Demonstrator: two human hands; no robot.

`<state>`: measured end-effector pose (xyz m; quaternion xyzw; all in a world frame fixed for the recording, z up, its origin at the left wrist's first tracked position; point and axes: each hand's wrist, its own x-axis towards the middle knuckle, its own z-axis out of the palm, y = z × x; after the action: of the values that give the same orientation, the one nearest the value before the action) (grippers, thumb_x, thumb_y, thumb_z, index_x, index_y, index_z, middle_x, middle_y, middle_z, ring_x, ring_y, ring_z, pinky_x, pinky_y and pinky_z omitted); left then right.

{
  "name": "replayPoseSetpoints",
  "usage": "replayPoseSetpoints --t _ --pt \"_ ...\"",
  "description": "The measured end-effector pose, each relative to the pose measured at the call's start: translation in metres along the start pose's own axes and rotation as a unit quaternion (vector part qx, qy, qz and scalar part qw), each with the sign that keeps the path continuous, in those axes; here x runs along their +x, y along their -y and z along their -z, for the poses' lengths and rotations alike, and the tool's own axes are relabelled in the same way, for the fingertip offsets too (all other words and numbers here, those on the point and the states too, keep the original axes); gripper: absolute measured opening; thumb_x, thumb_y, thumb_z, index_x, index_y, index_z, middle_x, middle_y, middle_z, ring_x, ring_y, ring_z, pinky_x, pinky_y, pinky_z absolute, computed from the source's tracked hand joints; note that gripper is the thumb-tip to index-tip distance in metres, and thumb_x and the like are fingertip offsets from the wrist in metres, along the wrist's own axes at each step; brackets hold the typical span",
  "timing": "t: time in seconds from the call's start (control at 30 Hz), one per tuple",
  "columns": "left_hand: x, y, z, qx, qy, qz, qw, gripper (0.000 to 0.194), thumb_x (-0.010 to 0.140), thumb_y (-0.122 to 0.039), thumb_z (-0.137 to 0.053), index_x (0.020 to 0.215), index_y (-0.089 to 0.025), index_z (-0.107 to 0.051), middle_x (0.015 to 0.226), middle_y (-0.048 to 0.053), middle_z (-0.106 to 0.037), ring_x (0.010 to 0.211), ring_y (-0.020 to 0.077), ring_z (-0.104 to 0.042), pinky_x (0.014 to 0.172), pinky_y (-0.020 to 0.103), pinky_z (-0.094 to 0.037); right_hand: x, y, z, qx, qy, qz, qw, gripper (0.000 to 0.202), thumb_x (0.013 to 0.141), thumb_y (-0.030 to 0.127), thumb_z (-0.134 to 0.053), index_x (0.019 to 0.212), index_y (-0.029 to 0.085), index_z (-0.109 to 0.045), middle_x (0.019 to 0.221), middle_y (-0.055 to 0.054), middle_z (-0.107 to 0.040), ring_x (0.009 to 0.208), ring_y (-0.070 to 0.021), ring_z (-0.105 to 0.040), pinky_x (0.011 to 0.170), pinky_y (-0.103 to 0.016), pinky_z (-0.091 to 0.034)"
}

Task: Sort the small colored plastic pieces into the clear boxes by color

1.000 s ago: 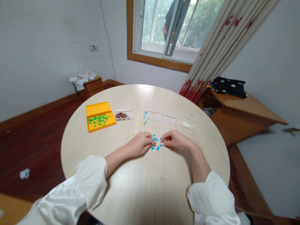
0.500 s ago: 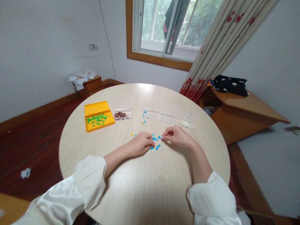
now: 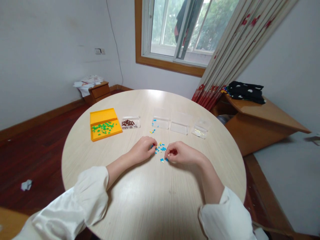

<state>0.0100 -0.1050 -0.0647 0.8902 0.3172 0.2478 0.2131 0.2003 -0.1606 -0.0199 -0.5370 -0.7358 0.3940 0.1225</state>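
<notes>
1. Your pile (image 3: 162, 149) of small blue, yellow and pale bits lies on the table (image 3: 145, 203), between your two hands.
2. Your left hand (image 3: 147, 148) is at the pile's left edge, fingers curled and thumb drawn in near them. The grip looks narrow; a blue bit shows by the fingertips, but you cannot tell whether it is held.
3. Your right hand (image 3: 176, 153) is at the pile's right edge, fingers bent toward the thumb in a narrow curve. A blue bit shows just under the fingertips; whether anything is pinched, you cannot tell.
4. On your side of the pile, just beside it, lies a blue piece (image 3: 162, 160) with a pale bit next to it.
5. Just beyond the pile and a little left are a few stray bits (image 3: 152, 131), yellow and blue.
6. Farther beyond the pile stand two clear trays (image 3: 163, 124), side by side; the left one has some blue bits.
7. Beyond and right of the pile, a small tray (image 3: 199, 132) holds pale bits.
8. Beyond and left of the pile, brown bits (image 3: 128, 123) fill a clear case; farther left, the open yellow box (image 3: 103, 116) holds green bits (image 3: 103, 128).
</notes>
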Motion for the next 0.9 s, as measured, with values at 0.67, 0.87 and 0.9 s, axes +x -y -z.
replayPoseSetpoints --t 0.67,0.87,0.9 --pt "0.001 0.004 0.004 0.003 -0.003 -0.003 1.000 0.019 0.081 -0.024 -0.061 0.066 -0.014 -0.058 0.070 0.002 -0.057 0.071 0.0141 -0.051 0.070 0.027 -0.040 0.005 0.011 -0.013 -0.087 0.008 -0.005 0.996 0.015 0.064 0.006 -0.055 0.067 0.013 -0.068 0.055 0.003 -0.051 0.053 -0.0075 -0.041 0.051 -0.020 -0.030" --pt "0.001 0.003 0.005 0.014 0.007 -0.002 1.000 0.022 0.083 -0.026 -0.058 0.065 -0.013 -0.058 0.070 0.003 -0.057 0.071 0.0144 -0.050 0.070 0.027 -0.039 0.007 0.012 -0.015 -0.108 0.006 -0.006 0.994 0.019 0.065 0.005 -0.054 0.070 0.013 -0.071 0.057 0.001 -0.055 0.053 -0.0079 -0.043 0.052 -0.020 -0.032" --pt "0.001 0.003 0.004 0.014 0.007 -0.002 1.000 0.021 0.083 -0.026 -0.059 0.066 -0.013 -0.058 0.070 0.003 -0.057 0.072 0.0145 -0.051 0.070 0.027 -0.039 0.007 0.012 -0.015 -0.109 0.006 -0.006 0.994 0.019 0.065 0.006 -0.054 0.071 0.013 -0.071 0.057 0.001 -0.056 0.053 -0.0081 -0.044 0.052 -0.021 -0.032"
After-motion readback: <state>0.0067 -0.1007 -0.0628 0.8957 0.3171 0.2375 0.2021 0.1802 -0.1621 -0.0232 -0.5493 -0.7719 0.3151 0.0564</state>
